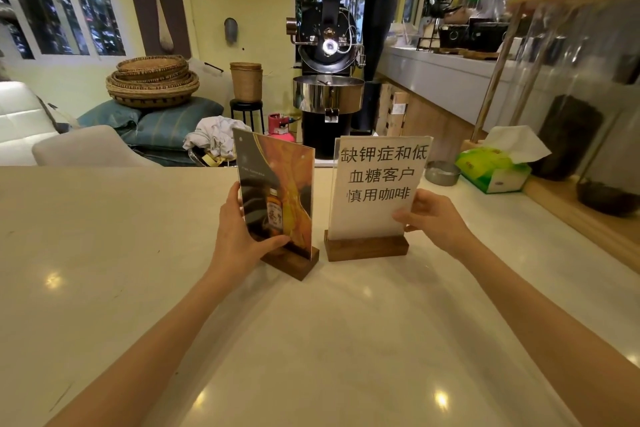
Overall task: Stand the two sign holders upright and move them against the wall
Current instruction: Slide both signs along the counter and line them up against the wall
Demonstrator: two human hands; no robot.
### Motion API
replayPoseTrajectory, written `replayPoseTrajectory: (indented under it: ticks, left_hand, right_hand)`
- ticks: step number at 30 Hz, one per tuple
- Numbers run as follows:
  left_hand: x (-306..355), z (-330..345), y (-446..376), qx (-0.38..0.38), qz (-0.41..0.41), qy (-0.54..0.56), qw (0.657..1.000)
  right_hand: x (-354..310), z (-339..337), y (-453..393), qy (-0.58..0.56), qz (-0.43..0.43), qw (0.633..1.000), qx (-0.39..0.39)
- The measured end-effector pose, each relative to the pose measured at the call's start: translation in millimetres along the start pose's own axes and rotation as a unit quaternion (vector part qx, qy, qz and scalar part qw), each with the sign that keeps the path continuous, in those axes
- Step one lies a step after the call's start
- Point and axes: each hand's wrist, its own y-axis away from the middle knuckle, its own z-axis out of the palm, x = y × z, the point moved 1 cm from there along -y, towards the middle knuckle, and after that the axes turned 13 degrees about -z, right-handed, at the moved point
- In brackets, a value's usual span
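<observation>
Two upright sign holders [277, 198] [375, 191] on a pale counter [104, 253], a hand [239, 236] [433, 218] on each.

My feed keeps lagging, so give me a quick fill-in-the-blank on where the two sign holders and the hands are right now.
1. The left hand grips the sign holder showing a ____ picture.
2. The white text sign is held by the ____ hand.
3. Both signs stand in ____ wooden bases on the counter.
4. The green tissue box sits to the ____ of the signs.

Missing words: bottle; right; dark; right
</observation>
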Motion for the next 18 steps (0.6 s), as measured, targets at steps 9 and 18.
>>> replayPoseTrajectory:
  ticks: [9, 18]
  left_hand:
    - [1.1, 10.6, -10.2, -0.008, 0.017, -0.005, 1.000]
    - [19.7, 50.6, -26.5, -0.033, 0.029, 0.000, 0.999]
  right_hand:
    - [4.4, -9.5, -1.6, 0.031, -0.017, 0.999, -0.004]
    - [21.7, -51.8, 8.5, 0.067, -0.005, 0.997, 0.045]
